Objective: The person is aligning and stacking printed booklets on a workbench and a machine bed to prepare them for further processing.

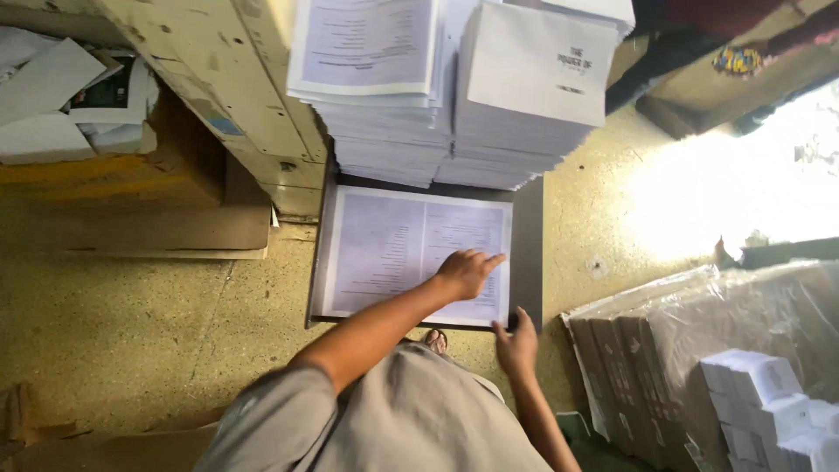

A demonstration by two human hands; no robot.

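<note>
two hands [489, 306], two tall paper stacks [454, 96], one printed sheet [384, 249]

I can't read the blurred print on the printed sheet [411, 253]; the paper stacks [454, 79] run off the frame's top edge.

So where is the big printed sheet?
In the head view, the printed sheet lies centre, on a dark board below tall paper stacks, under both hands.
</note>
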